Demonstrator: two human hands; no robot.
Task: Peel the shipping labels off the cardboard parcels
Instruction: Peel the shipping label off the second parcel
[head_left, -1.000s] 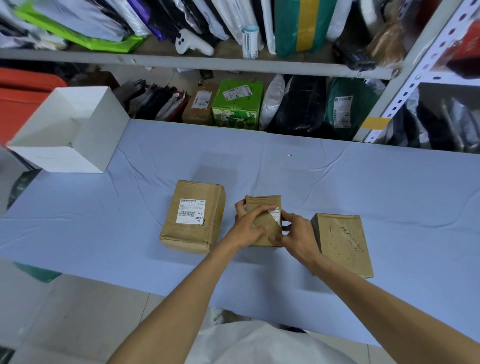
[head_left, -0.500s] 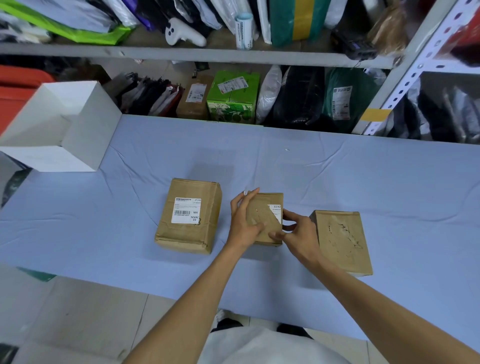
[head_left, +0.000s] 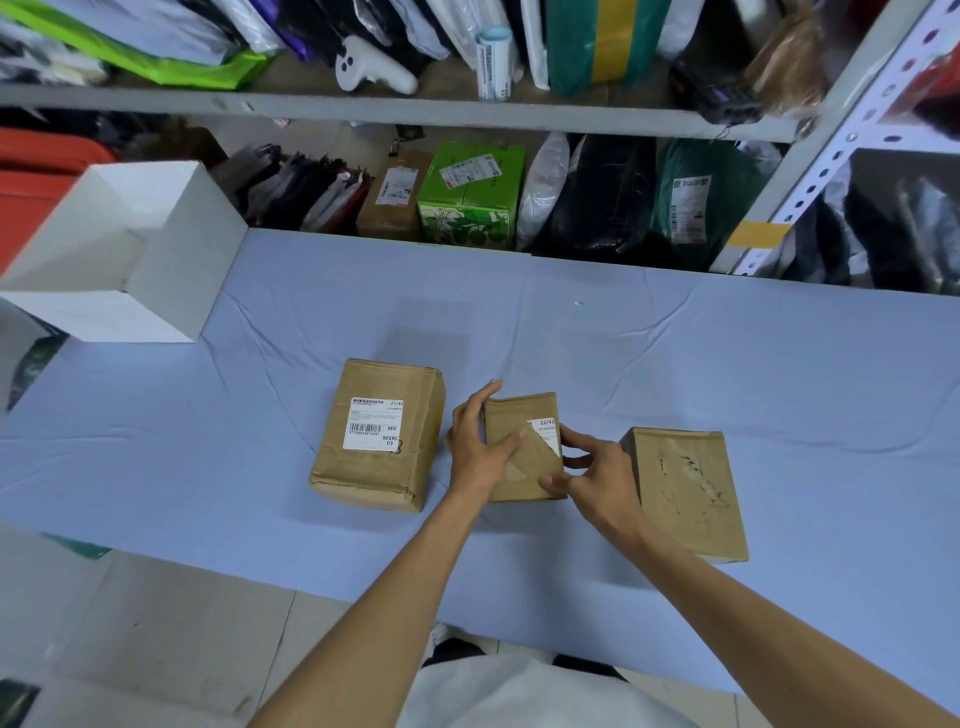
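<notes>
Centre of the frame, on the blue cloth (head_left: 675, 364): three cardboard parcels in a row. Left hand (head_left: 475, 447) wraps the left side of the middle parcel (head_left: 524, 483), fingers curled over its far edge and thumb pressed on top. Looks like bracing so the box won't slide during the pull. Right hand (head_left: 597, 467) sits at the parcel's right edge, thumb and fingers pinched at the half-lifted label (head_left: 545, 431); exact grip on the paper is too small to confirm. Label is partly off: only a white strip remains, upper right of the box top, reading "22/42".

Left parcel (head_left: 379, 441) has its label intact (head_left: 375, 425): "21/42", barcode, "MX", "MXRC 03". Not started yet.

Right parcel (head_left: 685, 493) shows bare torn patches, no label. Probably done.

White open box (head_left: 171, 280) at upper left, well apart, likely the bin for scraps.
</notes>
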